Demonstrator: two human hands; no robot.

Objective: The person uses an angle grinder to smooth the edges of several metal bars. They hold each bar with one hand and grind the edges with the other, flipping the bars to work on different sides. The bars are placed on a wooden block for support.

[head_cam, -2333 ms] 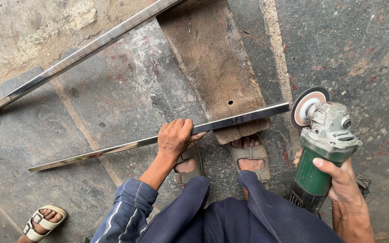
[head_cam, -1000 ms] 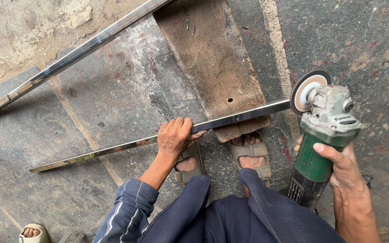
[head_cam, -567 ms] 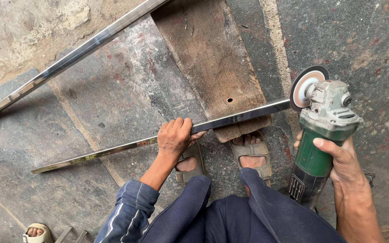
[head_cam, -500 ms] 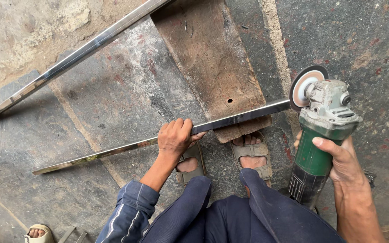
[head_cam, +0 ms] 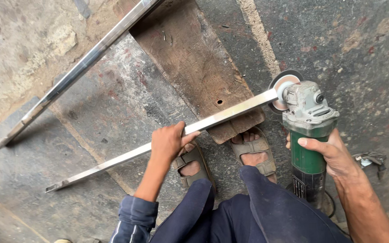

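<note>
The steel bar [head_cam: 158,146] lay across the wooden plank [head_cam: 194,67], its long axis climbing rightward. My left hand [head_cam: 167,141] was clamped over it beside the plank; my right hand [head_cam: 332,155] gripped the green grinder [head_cam: 309,135], whose disc [head_cam: 282,90] seemingly touched the bar's far end.

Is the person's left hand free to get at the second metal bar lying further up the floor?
Probably not right now: the left hand is pressed on the near steel bar, and the far bar lies well beyond it, though nothing stands between them.
</note>
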